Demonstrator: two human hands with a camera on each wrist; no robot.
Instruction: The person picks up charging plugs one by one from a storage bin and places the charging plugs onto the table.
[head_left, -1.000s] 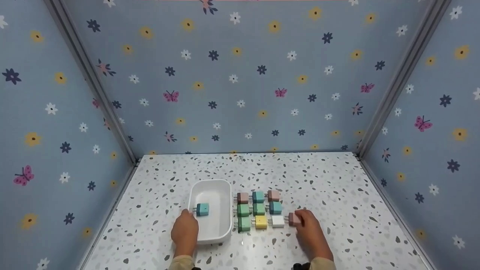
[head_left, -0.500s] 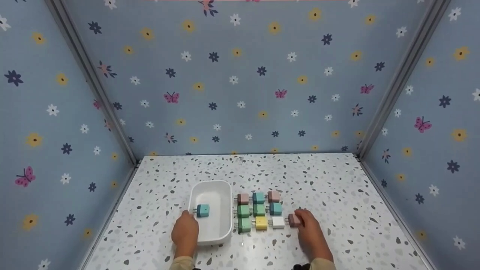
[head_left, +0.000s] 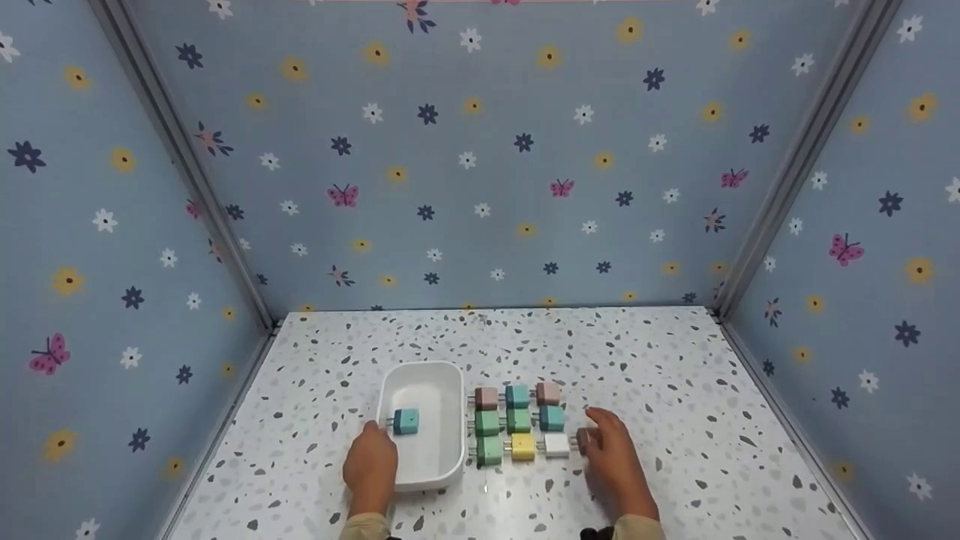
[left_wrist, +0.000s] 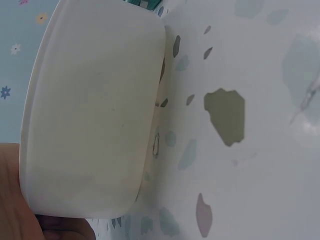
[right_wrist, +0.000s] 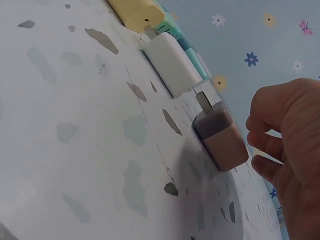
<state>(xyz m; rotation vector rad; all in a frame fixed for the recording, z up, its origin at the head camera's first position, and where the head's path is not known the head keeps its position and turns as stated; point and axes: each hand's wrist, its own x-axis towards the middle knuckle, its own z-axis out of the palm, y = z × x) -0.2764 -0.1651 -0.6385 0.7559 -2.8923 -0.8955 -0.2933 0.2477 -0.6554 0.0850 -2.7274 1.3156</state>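
Note:
My left hand (head_left: 370, 459) grips the left side of a white plastic container (head_left: 460, 424), its fingers curled at the wall in the left wrist view. One blue plug-in charger (head_left: 406, 421) lies inside the container. My right hand (head_left: 616, 454) is beside a pinkish-brown charger (right_wrist: 225, 145) at the right end of the front row. In the right wrist view, a gap shows between the loosely bent fingers and that charger, which lies on the table with its prongs toward a white charger (head_left: 556, 445). The hand partly hides it in the head view.
Chargers stand in rows right of the container: a yellow one (head_left: 523, 447) and a green one (head_left: 489, 451) in front, more green and blue ones in the middle, and pink and blue ones behind. Flower-patterned walls (head_left: 480, 165) enclose the speckled table (head_left: 600, 345).
My right fingers have let go of the pinkish-brown charger and spread away from it; it stays at the row's end. The left hand and container keep their place.

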